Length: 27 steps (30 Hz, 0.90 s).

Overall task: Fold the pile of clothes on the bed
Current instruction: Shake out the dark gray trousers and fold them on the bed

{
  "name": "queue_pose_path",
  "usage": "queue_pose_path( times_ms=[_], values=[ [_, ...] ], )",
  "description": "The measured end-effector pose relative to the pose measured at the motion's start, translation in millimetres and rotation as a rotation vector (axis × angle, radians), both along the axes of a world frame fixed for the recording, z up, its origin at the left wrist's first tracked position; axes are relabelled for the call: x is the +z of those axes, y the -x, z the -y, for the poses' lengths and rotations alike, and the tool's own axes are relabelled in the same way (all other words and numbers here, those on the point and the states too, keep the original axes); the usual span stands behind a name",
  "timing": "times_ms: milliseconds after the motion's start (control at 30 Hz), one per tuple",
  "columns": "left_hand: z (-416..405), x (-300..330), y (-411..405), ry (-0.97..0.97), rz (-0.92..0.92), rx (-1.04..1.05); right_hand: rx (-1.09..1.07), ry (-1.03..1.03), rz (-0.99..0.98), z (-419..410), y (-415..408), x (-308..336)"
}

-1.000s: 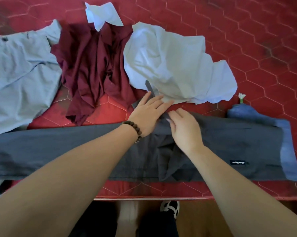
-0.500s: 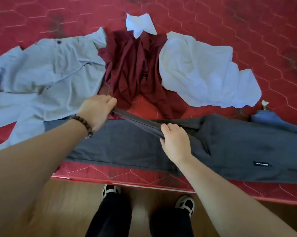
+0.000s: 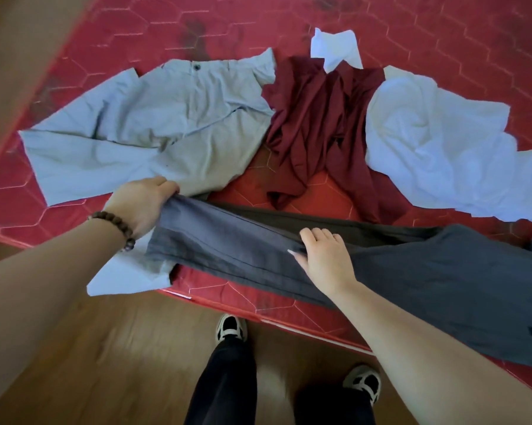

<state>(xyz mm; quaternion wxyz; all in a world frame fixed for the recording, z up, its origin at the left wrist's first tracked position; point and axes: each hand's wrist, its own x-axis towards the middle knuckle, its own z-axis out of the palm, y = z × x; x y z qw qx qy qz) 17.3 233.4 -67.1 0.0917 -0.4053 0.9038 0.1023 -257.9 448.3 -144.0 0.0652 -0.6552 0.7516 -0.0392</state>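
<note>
Dark grey trousers (image 3: 427, 280) lie stretched along the near edge of the red bed (image 3: 442, 35). My left hand (image 3: 142, 204) grips the left end of a trouser leg and holds it taut. My right hand (image 3: 323, 256) holds the same leg at its middle, fingers curled over the fabric edge with the thumb underneath. Behind them lie light grey shorts (image 3: 154, 127), a crumpled maroon garment (image 3: 323, 124) and a rumpled white garment (image 3: 442, 154).
The bed's front edge (image 3: 258, 314) runs diagonally, with wooden floor (image 3: 105, 363) below it. My legs and shoes (image 3: 231, 329) stand close to the edge. A small white piece of cloth (image 3: 335, 47) lies behind the maroon garment.
My left hand slid leftward along the trouser leg, drawing it out straight. My right hand stayed near the middle of the trousers. The camera view swung to the left.
</note>
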Motion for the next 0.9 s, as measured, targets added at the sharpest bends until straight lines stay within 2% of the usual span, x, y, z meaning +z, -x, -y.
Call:
queue_pose_path(
  times_ms=[200, 300, 400, 467, 567, 633, 767, 900],
  values=[
    [16.5, -13.8, -13.2, -0.18, -0.015, 0.223, -0.031, 0.0, 0.069, 26.5, 20.6, -15.0],
    [26.3, -30.7, -18.7, -0.229, -0.008, 0.347, -0.108, -0.205, 0.027, 35.3, 36.8, -31.8],
    [27.2, -59.3, -18.5, -0.248, -0.076, 0.563, -0.189, -0.388, -0.042, 33.9, 50.2, -43.8],
    [20.6, -78.5, -12.3, -0.313, -0.122, 0.679, -0.22, -0.389, -0.064, 30.3, 57.1, -49.7],
    [8.9, -100.9, 0.4, -0.376, -0.132, 0.738, -0.256, -0.329, -0.063, 26.4, 63.9, -55.2],
    [7.5, -107.4, 5.4, -0.334, -0.131, 0.767, -0.303, -0.273, -0.032, 27.6, 67.2, -58.1],
    [12.5, -107.0, 2.6, -0.144, -0.118, 0.782, -0.24, -0.112, 0.013, 31.4, 71.2, -67.1],
    [-3.0, -108.3, 9.3, 0.139, -0.009, 0.698, -0.313, -0.095, -0.094, 32.8, 60.5, -72.2]
  ],
)
